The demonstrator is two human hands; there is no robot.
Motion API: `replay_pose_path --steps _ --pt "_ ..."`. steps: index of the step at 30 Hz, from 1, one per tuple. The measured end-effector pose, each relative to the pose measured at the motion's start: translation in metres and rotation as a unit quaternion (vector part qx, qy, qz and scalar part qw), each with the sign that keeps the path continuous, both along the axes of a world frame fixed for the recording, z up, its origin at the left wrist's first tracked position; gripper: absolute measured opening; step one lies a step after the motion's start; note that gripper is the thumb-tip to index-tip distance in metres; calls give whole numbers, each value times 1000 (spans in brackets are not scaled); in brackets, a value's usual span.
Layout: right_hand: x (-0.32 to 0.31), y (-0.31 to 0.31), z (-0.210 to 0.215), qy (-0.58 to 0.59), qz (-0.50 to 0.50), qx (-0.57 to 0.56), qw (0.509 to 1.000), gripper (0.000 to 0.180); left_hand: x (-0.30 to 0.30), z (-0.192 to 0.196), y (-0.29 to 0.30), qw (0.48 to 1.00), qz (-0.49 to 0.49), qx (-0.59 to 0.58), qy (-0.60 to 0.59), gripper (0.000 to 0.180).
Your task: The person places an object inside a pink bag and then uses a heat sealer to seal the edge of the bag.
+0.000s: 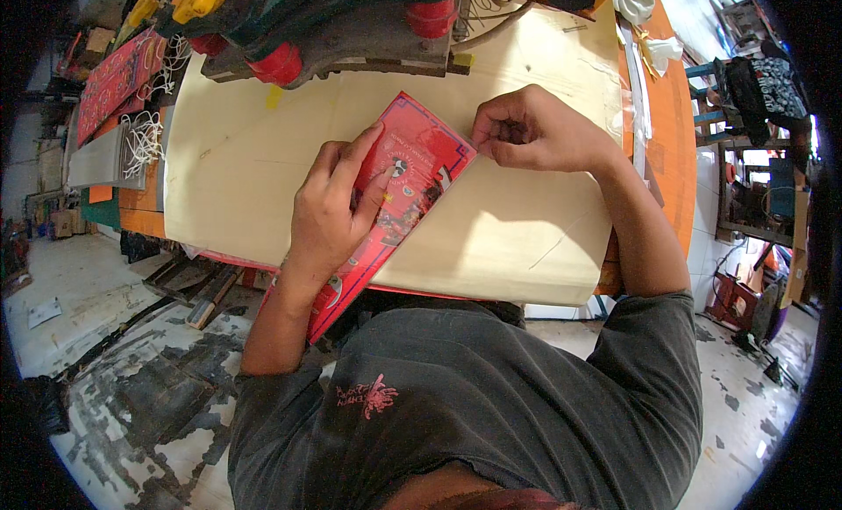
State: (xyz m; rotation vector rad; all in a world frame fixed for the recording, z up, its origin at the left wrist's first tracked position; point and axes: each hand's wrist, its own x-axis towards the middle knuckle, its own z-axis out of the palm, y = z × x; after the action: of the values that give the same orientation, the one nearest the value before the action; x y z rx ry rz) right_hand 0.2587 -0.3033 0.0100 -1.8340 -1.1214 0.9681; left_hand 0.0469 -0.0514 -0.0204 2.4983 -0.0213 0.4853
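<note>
A long, flat, glossy red printed paper piece (419,128) with a blue border lies slantwise over the pale sheet-covered table, its lower end reaching past the front edge. Whether it is a folded bag or a folder, I cannot tell. My left hand (329,203) grips it, the thumb on its printed face and the index finger along its left edge. Close beside its right corner is my right hand (535,133), fingers curled in and thumb pressed toward them. What those fingers hold, if anything, is hidden.
A dark machine base (307,49) with red feet stands at the table's far side. Red printed pieces (114,76) and white cords (140,146) lie at the left. The orange wooden table edge (671,159) shows at right, with a cluttered rack (763,203) beyond.
</note>
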Motion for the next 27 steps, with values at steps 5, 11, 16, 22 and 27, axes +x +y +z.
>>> replay_pose_path --steps 5,11,16,22,27 --pt "-1 -1 -3 -59 13 12 998 22 -1 1 0 1000 3 4 2 56" --pt "-9 1 -10 -233 26 102 967 15 1 0 0 1000 -2 2 -6 54" --pt "-21 6 -10 -369 15 135 920 12 2 -1 2 1000 -15 0 -22 53" --pt "-28 10 -4 -464 0 127 877 13 1 2 1 1000 -3 -23 2 53" --pt "-30 11 -6 -471 -16 132 872 14 1 1 3 1000 -10 -13 -15 51"
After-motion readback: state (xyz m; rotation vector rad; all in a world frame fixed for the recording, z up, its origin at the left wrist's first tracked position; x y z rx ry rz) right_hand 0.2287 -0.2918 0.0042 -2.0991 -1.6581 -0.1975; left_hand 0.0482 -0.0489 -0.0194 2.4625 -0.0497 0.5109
